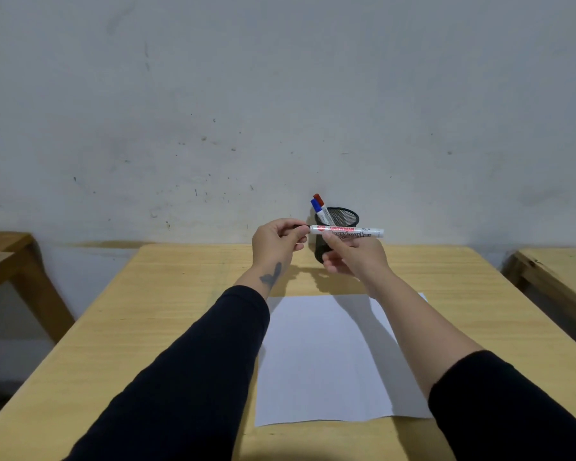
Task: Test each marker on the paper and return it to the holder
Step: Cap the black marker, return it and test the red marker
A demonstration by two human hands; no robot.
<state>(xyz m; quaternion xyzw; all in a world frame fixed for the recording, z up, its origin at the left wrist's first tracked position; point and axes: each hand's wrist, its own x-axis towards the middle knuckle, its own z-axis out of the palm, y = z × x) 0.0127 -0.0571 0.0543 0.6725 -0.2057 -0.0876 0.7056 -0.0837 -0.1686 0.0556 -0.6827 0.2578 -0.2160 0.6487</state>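
Right hand (353, 257) grips the barrel of a white marker (346, 232), held level above the table (180, 311). Left hand (276, 242) is closed on its dark cap end. Behind: black mesh holder (341, 217) containing blue- and red-capped markers. Blank paper (326, 361) lies nearer.

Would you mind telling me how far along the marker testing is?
Nothing looks done: the paper is blank. In hand: the right hand holds a white marker, the left hand at its cap end. Left: the blue marker and red marker in the holder.
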